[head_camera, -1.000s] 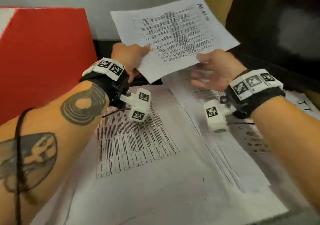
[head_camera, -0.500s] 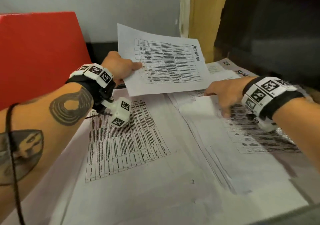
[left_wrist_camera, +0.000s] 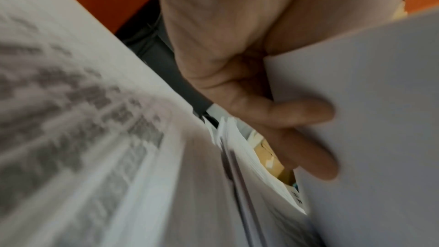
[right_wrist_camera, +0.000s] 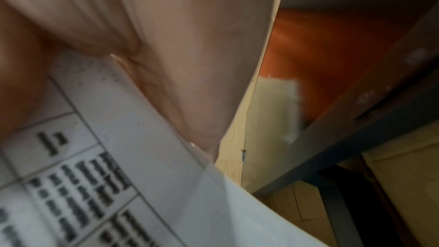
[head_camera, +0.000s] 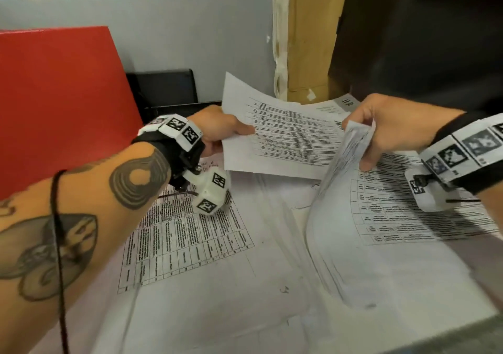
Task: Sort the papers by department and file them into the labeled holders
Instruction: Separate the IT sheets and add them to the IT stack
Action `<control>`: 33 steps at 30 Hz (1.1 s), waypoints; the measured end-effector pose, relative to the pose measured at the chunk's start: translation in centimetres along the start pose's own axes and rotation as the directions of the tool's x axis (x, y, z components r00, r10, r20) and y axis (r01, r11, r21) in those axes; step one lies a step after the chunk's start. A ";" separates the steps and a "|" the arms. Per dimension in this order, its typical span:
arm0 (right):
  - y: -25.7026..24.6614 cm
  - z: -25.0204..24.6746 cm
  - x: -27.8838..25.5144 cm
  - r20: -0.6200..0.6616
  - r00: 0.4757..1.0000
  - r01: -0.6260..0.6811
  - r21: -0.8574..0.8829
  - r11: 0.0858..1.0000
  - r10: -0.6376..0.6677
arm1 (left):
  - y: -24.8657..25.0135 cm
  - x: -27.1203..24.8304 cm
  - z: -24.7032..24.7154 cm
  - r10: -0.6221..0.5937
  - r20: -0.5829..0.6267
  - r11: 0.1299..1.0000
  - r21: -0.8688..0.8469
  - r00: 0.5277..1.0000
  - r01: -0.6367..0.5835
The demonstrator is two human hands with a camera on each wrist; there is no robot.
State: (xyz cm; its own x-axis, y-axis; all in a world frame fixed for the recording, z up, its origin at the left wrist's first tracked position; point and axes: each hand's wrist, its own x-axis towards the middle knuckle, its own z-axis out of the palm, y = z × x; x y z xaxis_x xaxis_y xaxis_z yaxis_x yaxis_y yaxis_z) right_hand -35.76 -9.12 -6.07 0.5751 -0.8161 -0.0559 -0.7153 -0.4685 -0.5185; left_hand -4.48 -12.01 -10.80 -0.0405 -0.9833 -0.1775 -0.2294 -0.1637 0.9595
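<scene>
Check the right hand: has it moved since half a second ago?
Yes. The right hand has come up off the paper stack on the table, lifting the corner of a sheet toward the sheet held by the left hand.

The head view looks forward and down over both hands and the papers (head_camera: pixel 272 245) on the bench. Each wrist view sits very close under its palm, sharing those sheets.

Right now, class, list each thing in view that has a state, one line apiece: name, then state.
left hand: pinches a printed sheet, thumb on top.
printed sheet: held off the desk, tilted.
right hand: grips the lifted end of a paper bundle.
paper bundle: far end raised and curled, near end resting.
left pile: lying flat.
red board: propped upright.
</scene>
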 end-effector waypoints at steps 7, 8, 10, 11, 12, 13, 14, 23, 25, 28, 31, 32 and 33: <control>0.1 0.1 0.0 -0.003 1.000 0.009 -0.024 1.000 -0.009 | -0.4 1.3 6.7 -0.089 0.062 0.993 -0.070 0.994 0.093; 0.2 0.1 0.1 -0.002 1.000 0.003 -0.026 1.000 -0.003 | -0.5 1.5 7.2 -0.095 0.039 0.991 -0.090 0.995 0.098; 0.3 0.1 0.3 0.003 1.000 -0.018 -0.039 0.999 0.018 | -0.6 1.6 8.2 -0.076 -0.018 0.993 -0.097 0.997 0.074; 0.2 0.1 0.3 0.005 1.000 -0.029 -0.044 0.999 0.029 | -0.7 1.7 8.5 -0.055 -0.037 0.997 -0.059 0.998 0.053; 0.3 0.0 0.4 0.010 0.999 -0.038 -0.041 0.998 0.039 | -0.7 2.0 8.7 -0.034 -0.053 0.999 -0.025 0.998 0.033; 0.2 -0.1 0.5 0.013 0.999 -0.046 -0.041 0.998 0.046 | -0.6 2.0 8.7 -0.026 -0.063 1.000 -0.007 0.998 0.026; 0.2 -0.1 0.6 0.017 0.999 -0.050 -0.044 0.998 0.051 | -0.6 2.0 8.6 -0.044 -0.071 0.999 -0.008 0.996 0.043; -0.8 -0.7 3.2 0.066 0.986 -0.145 -0.117 0.982 0.154 | 0.6 1.3 8.9 -0.033 -0.115 0.928 0.366 0.993 0.073; -0.6 0.1 4.3 0.085 0.971 -0.203 -0.203 0.958 0.224 | 1.9 -0.1 9.0 0.051 -0.064 0.787 0.616 0.997 -0.001; -0.1 2.0 5.1 0.139 0.921 -0.285 -0.397 0.873 0.364 | 4.2 -2.0 6.7 0.142 -0.078 0.670 0.741 0.987 -0.038; -0.6 2.4 5.1 0.160 0.914 -0.277 -0.426 0.861 0.373 | 5.0 -3.5 -0.2 0.082 -0.159 0.626 0.777 0.984 0.073; -1.2 2.2 5.2 0.154 0.919 -0.267 -0.437 0.859 0.364 | 4.6 -3.6 -3.0 0.030 -0.162 0.495 0.860 0.986 0.126; -2.2 1.9 5.4 0.147 0.929 -0.248 -0.439 0.864 0.341 | 4.1 -3.9 -5.4 -0.055 -0.150 0.320 0.934 0.987 0.160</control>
State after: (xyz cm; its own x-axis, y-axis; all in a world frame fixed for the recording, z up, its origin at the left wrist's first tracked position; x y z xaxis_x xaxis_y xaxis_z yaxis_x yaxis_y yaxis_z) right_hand -30.37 -11.86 -6.87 0.3484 -0.8680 -0.3538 -0.9346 -0.3508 -0.0596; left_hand -0.07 -9.23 -4.97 0.1183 -0.9736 -0.1953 -0.9881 -0.1349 0.0738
